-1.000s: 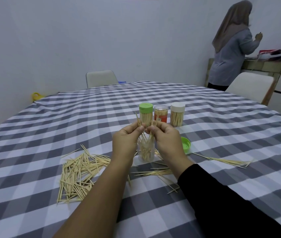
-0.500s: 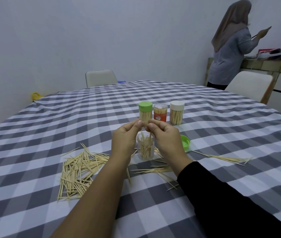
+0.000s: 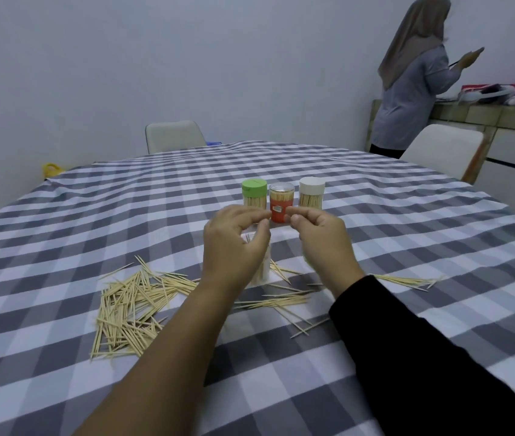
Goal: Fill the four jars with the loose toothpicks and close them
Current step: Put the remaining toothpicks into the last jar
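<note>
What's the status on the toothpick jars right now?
Left hand and right hand raised over the open jar, fingers curled, nothing visibly held. Three capped jars behind. Loose toothpicks remain on the tablecloth.

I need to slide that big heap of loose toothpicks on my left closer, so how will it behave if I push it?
The loose toothpick pile lies criss-crossed and flat on the checked tablecloth, so it would probably spread and scatter rather than move as one. The sticks look thin and light; some may roll. The cloth shows wrinkles, so tips could snag.
</note>
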### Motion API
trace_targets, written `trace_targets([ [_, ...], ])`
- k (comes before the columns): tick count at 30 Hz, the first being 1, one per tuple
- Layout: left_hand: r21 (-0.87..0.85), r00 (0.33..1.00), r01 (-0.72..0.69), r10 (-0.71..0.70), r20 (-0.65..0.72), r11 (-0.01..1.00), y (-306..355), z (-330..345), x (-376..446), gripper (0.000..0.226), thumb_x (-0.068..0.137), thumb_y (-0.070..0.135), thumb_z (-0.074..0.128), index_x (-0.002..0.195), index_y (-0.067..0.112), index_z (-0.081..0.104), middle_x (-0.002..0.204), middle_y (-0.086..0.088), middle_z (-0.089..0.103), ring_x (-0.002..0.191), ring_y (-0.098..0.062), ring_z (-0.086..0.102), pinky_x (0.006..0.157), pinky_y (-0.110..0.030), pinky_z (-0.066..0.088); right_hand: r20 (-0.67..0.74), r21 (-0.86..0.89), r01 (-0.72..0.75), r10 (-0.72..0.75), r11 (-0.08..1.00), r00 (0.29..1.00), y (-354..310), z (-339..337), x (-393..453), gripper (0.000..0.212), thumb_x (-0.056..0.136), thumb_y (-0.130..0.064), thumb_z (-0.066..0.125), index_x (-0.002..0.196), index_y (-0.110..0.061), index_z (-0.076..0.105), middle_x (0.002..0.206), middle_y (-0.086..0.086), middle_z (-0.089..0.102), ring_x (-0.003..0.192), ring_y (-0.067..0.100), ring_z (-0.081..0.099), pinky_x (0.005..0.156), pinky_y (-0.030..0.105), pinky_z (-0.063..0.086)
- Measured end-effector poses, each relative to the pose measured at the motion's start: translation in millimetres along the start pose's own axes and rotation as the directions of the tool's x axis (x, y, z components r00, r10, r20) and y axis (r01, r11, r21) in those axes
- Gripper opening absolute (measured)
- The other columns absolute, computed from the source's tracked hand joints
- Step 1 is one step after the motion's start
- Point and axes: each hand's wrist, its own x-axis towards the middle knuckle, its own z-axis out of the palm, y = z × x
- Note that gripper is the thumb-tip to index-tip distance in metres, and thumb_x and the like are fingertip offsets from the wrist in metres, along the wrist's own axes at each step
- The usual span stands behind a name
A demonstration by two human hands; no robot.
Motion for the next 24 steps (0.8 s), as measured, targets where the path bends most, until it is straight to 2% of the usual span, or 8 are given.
trace_targets([
  [4,0.1,0.953,-0.297,0.289,0.09,0.95,6,13,-9,0.027,0.085,0.034,0.057,0.095,0.017,0.076,0.095,0.006,0.072,0.095,0.001,0.049,0.084,-0.028,0.041,0.019,-0.304,-0.031,0.039,0.952,0.999,6,-46,3,0.026,0.094,-0.007,0.049,0.11,-0.013,0.069,0.109,0.0,0.067,0.103,0.014,0.059,0.082,0.021,0.041],
  [7,0.062,0.9,-0.378,0.351,0.261,0.924,18,18,-15,0.024,0.085,0.032,0.061,0.095,0.017,0.076,0.092,0.006,0.072,0.087,-0.003,0.056,0.079,-0.02,0.044,0.067,-0.583,-0.075,0.14,0.809,0.988,22,-86,2,0.042,0.09,0.005,0.04,0.118,-0.012,0.066,0.123,0.003,0.063,0.118,0.018,0.055,0.094,0.023,0.04],
  [10,0.09,0.812,-0.231,0.142,0.566,0.969,29,21,-19,0.028,0.087,0.038,0.062,0.111,0.026,0.07,0.117,0.009,0.067,0.104,-0.004,0.055,0.092,-0.024,0.045,0.105,-0.79,-0.072,0.251,0.608,0.962,33,-119,1,0.043,0.093,0.002,0.04,0.128,-0.015,0.058,0.136,0.004,0.054,0.125,0.022,0.049,0.1,0.026,0.036],
  [12,0.159,0.659,-0.117,-0.043,0.751,0.98,34,21,-18,0.046,0.084,0.053,0.06,0.126,0.034,0.058,0.138,0.014,0.051,0.122,-0.007,0.046,0.099,-0.026,0.035,0.13,-0.91,-0.017,0.325,0.414,0.937,38,-136,3,0.043,0.094,-0.003,0.043,0.133,-0.018,0.053,0.137,0.005,0.051,0.122,0.025,0.049,0.097,0.029,0.04],
  [15,0.256,0.436,-0.072,-0.2,0.877,0.964,38,17,-20,0.081,0.073,0.065,0.063,0.144,0.037,0.034,0.154,0.016,0.026,0.14,-0.013,0.027,0.109,-0.03,0.023,0.14,-0.975,0.062,0.375,0.214,0.916,48,-154,8,0.024,0.095,-0.011,0.041,0.112,-0.014,0.058,0.117,0.009,0.057,0.101,0.027,0.054,0.087,0.034,0.045],
  [17,0.288,0.343,-0.145,-0.225,0.912,0.947,37,14,-24,0.093,0.071,0.066,0.065,0.149,0.035,0.023,0.158,0.015,0.013,0.146,-0.013,0.011,0.116,-0.035,0.012,0.125,-0.986,0.066,0.407,0.155,0.905,54,-160,9,0.017,0.096,-0.017,0.043,0.099,-0.011,0.059,0.099,0.007,0.057,0.087,0.025,0.052,0.075,0.029,0.042],
  [20,0.291,0.304,-0.209,-0.221,0.927,0.934,31,10,-31,0.09,0.079,0.064,0.058,0.151,0.031,0.017,0.159,0.015,0.005,0.146,-0.01,0.005,0.116,-0.031,0.006,0.087,-0.991,0.042,0.39,0.124,0.917,58,-160,9,0.02,0.095,-0.016,0.045,0.1,-0.008,0.063,0.083,0.005,0.053,0.077,0.024,0.051,0.069,0.027,0.038],
  [24,0.288,0.354,-0.232,-0.195,0.915,0.929,28,5,-36,0.066,0.093,0.05,0.048,0.15,0.028,0.024,0.158,0.014,0.011,0.144,-0.009,0.015,0.114,-0.024,0.01,0.027,-0.992,-0.011,0.301,0.125,0.953,59,-148,8,0.018,0.09,-0.005,0.045,0.095,-0.008,0.062,0.07,0.001,0.045,0.062,0.018,0.045,0.066,0.027,0.038],
])
